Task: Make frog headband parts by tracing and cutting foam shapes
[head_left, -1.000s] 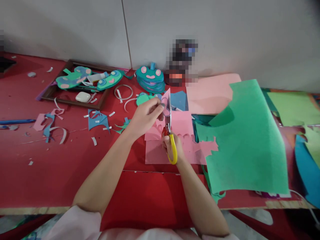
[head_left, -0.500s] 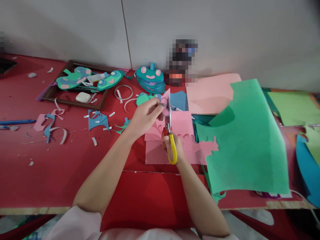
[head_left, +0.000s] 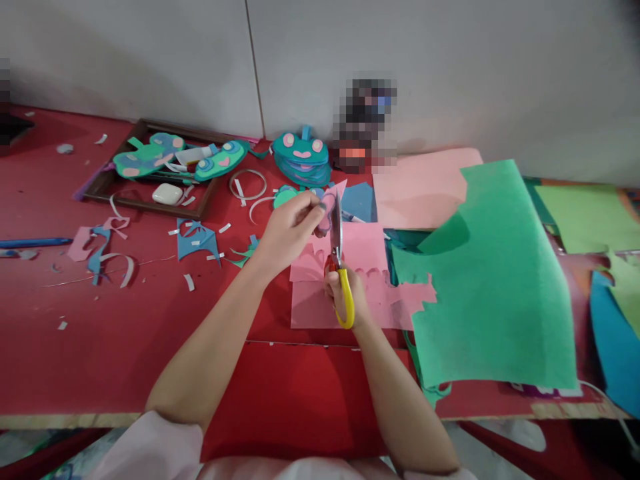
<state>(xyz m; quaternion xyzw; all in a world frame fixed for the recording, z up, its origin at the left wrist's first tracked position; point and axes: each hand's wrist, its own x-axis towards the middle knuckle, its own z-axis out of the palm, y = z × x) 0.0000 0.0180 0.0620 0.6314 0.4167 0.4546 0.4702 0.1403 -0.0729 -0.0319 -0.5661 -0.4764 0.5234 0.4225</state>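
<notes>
Between the thumb and fingers of my left hand (head_left: 295, 230) is a small piece of pink paper (head_left: 328, 203) with a curved outline drawn on it. My right hand (head_left: 350, 290) grips a pair of scissors (head_left: 344, 293) with yellow and red handles. The blades point away from me and lie against the right side of the pink piece. Beneath both hands are pink paper sheets (head_left: 315, 310), one with a scalloped cut edge. Part of the pink piece is hidden behind my fingers.
A large green sheet (head_left: 500, 287) covers the right side, over a peach sheet (head_left: 425, 187). Green paper figures (head_left: 301, 157) and a brown wooden frame (head_left: 200, 207) stand near the wall. Blue scraps (head_left: 195, 241), tape (head_left: 248, 172) and a blue pen (head_left: 35, 243) lie leftward.
The pink piece has tilted, its pointed tip now leaning to the right. The scissor blades have shifted slightly against it, while both hands stay almost in place.
</notes>
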